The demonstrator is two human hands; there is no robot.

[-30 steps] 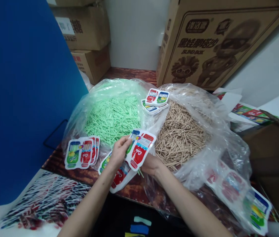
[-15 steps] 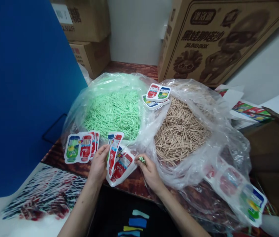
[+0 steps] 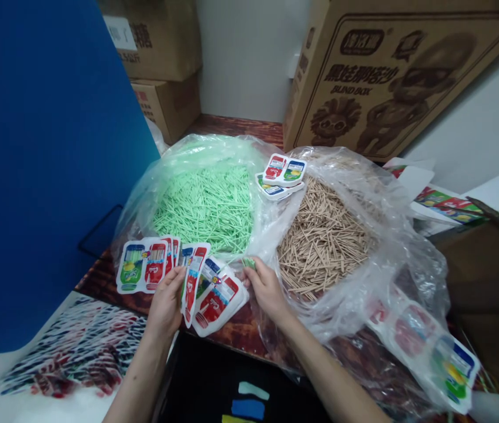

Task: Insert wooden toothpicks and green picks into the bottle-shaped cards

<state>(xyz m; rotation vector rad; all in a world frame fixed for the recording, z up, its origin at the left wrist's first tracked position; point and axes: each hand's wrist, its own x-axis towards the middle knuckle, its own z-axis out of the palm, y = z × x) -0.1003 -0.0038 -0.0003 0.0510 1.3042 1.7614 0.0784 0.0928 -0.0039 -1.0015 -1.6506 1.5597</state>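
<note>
My left hand (image 3: 167, 299) is closed on a small cola-printed packet (image 3: 194, 282), bent and held upright at its edge. My right hand (image 3: 269, 291) pinches a little bundle of green sticks (image 3: 249, 263), its fingers wrapped round it. Between the hands lies another cola packet (image 3: 219, 299), its right edge close by my right fingertips; whether they touch it I cannot tell. Left of my left hand, several filled packets (image 3: 143, 267) overlap in a row. Beyond the hands, a clear plastic bag (image 3: 132, 211) is spread open around loose green sticks (image 3: 205, 208).
A second plastic bag (image 3: 408, 247) holds brown sticks (image 3: 324, 241). More packets (image 3: 284, 171) rest between the bags, and a packet strip (image 3: 452, 370) lies at lower right. Cardboard boxes (image 3: 390, 88) stand behind. A blue panel (image 3: 55, 176) borders the left side.
My left hand has moved a little left with the bent packet, opening a gap to the packet beside it. My right hand has turned and raised the green sticks slightly.
</note>
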